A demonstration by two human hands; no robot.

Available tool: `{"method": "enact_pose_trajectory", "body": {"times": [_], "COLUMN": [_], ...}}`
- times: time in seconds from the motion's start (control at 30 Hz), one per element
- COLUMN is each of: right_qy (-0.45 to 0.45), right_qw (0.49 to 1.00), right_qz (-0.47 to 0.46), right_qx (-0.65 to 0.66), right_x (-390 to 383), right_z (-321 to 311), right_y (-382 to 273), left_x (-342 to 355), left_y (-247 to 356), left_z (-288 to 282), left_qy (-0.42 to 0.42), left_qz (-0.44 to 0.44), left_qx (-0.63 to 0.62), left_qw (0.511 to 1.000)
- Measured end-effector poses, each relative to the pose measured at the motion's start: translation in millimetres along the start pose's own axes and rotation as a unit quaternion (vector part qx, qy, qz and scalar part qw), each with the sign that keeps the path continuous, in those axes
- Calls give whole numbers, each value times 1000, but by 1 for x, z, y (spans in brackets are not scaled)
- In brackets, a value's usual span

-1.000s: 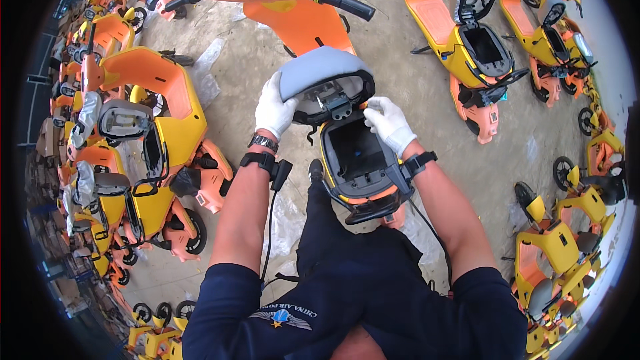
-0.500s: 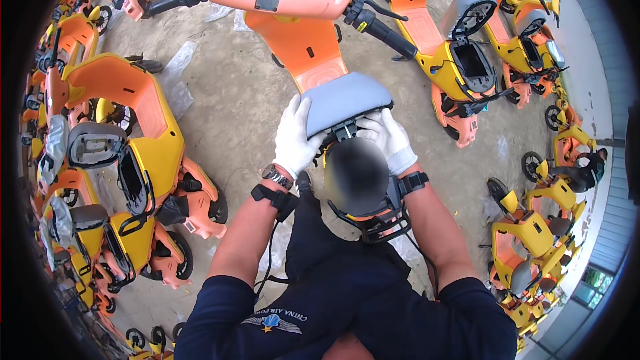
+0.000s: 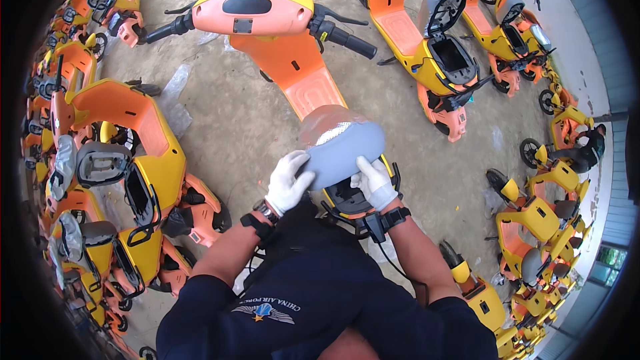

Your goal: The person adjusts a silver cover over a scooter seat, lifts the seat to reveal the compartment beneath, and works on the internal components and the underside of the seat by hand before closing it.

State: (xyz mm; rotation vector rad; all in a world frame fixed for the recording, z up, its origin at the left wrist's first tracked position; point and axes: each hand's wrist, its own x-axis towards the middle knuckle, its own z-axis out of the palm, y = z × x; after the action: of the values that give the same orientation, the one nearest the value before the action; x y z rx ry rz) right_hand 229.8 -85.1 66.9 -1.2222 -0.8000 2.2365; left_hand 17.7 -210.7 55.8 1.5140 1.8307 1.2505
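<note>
A grey scooter seat [image 3: 349, 153] is raised and tilted over the yellow and orange scooter in front of me. My left hand [image 3: 288, 182], in a white glove, grips the seat's left end, thumb on top. My right hand [image 3: 375, 183], gloved too, holds its right near edge, with some fingers hidden beneath. Clear plastic film [image 3: 337, 123] bulges up along the seat's far side. Below the seat, part of the dark storage compartment [image 3: 348, 199] shows. Farther off are the orange footboard [image 3: 315, 93] and the handlebar cover [image 3: 252, 13].
More scooters stand close on both sides: one with its seat raised [image 3: 443, 10] at the right, another [image 3: 150, 140] at the left. Loose plastic film [image 3: 176, 97] lies on the concrete floor. A person in dark clothes [image 3: 589, 149] is at the far right by the wall.
The seat has tilted and come nearer to me, and both hands have shifted with it. Clear film and part of the storage compartment now show. My view has swung, moving the whole scene.
</note>
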Motion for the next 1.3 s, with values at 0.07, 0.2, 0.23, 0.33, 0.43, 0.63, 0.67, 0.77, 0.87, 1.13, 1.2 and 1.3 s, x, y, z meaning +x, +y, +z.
{"method": "enact_pose_trajectory", "body": {"times": [0.07,0.2,0.23,0.33,0.43,0.63,0.67,0.77,0.87,1.13,1.2,1.3], "right_qy": [-1,7,13,42,45,136,144,167,190,193,182,165], "right_qw": [1000,1000,1000,998,991,974,974,973,969,955,954,975], "right_qz": [-3,-25,-26,-10,-30,35,18,37,23,-10,-54,-20], "right_qx": [12,2,-4,-38,-120,-179,-176,-153,-153,-226,-234,-144], "right_x": [-3,-1,0,-3,-14,-48,-48,-43,-41,-47,-41,-36], "right_z": [-3,4,7,4,-3,1,9,24,34,1,2,18], "right_y": [2,6,4,7,2,-10,-17,-11,-14,7,6,-7], "left_x": [21,84,85,83,46,78,85,118,132,113,132,149], "left_y": [-4,-6,-11,-28,-36,-64,-61,-22,-5,-87,-86,-47], "left_z": [-10,-27,-23,-2,20,12,15,15,33,68,70,63], "left_qy": [-49,-178,-180,-233,-199,-357,-345,-304,-367,-353,-349,-358], "left_qz": [-154,-274,-273,-172,-65,-108,-95,61,113,27,-5,-46], "left_qx": [-70,-32,-29,-24,-71,42,62,-54,-126,41,70,142], "left_qw": [984,945,945,957,975,927,932,949,915,934,935,922]}}
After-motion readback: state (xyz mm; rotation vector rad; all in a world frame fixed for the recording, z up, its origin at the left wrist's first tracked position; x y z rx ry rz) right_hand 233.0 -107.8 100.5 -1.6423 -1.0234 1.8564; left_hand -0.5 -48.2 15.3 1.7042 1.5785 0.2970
